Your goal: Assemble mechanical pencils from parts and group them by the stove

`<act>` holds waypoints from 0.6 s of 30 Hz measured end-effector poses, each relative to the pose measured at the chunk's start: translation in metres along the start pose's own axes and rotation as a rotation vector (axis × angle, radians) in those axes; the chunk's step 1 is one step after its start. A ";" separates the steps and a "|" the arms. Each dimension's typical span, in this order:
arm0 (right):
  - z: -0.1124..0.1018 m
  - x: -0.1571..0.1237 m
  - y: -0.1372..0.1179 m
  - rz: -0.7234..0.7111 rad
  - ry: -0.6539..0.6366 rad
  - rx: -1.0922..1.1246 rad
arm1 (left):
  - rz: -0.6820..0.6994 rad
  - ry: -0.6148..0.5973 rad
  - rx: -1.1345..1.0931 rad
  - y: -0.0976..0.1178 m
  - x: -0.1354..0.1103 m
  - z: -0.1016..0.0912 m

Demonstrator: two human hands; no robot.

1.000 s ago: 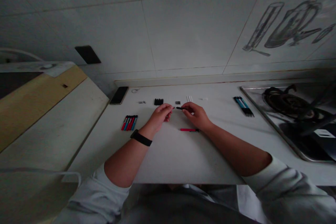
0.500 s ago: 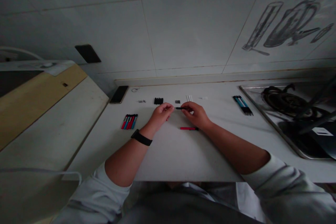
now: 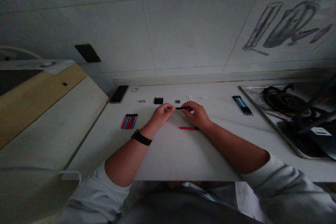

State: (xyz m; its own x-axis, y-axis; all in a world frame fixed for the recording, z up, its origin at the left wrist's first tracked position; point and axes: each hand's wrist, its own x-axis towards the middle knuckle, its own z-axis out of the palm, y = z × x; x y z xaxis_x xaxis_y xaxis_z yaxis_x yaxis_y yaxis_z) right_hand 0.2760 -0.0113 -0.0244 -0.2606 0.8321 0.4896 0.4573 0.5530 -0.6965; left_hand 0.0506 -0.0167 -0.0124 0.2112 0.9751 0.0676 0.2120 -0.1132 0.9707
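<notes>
My right hand [image 3: 197, 113] pinches a short, slim black pen part [image 3: 179, 108] between thumb and fingers above the counter. At its left end my left hand [image 3: 160, 114] has thumb and fingertips pressed together; what they hold, if anything, is too small to make out. Below my right hand lies a red pen barrel [image 3: 186, 128] with a black end. Beyond the hands are black pen grips [image 3: 158, 100], small dark pieces [image 3: 177, 101], thin white tubes [image 3: 189, 97] and tiny pale pieces [image 3: 204, 97]. Small springs [image 3: 142, 101] sit further left.
Several red and blue pen barrels [image 3: 129, 121] lie in a row at left. Blue-and-black pens [image 3: 242, 105] lie at right, beside a gas stove [image 3: 286, 119]. A phone [image 3: 119, 94] and a ring-shaped item [image 3: 135, 90] are at the back left. A tiled wall [image 3: 183, 35] rises behind.
Hardly anything differs. Both hands stay in place with the black pen part between them; my left fingers have shifted very slightly.
</notes>
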 end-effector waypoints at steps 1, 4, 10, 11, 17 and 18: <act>-0.001 0.000 -0.001 0.011 -0.004 -0.004 | 0.005 0.005 0.002 0.001 0.000 0.000; -0.002 0.001 -0.004 0.037 -0.018 -0.011 | 0.019 0.014 -0.003 0.004 -0.001 -0.001; -0.002 0.000 -0.004 0.027 -0.010 0.058 | 0.047 0.066 -0.002 0.006 -0.001 -0.001; -0.002 0.000 -0.004 0.013 -0.004 0.057 | 0.057 0.075 0.003 0.005 -0.001 -0.001; -0.004 0.000 -0.005 0.003 -0.008 -0.007 | 0.082 0.088 0.029 0.007 -0.001 -0.001; -0.004 0.000 -0.005 0.011 -0.015 -0.002 | 0.076 0.089 0.030 0.007 -0.001 -0.001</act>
State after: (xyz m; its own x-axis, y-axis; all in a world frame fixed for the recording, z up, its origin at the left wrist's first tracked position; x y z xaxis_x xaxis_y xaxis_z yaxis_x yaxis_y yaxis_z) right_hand 0.2772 -0.0141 -0.0189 -0.2678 0.8388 0.4740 0.4624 0.5435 -0.7006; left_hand 0.0513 -0.0183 -0.0053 0.1428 0.9763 0.1624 0.2269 -0.1920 0.9548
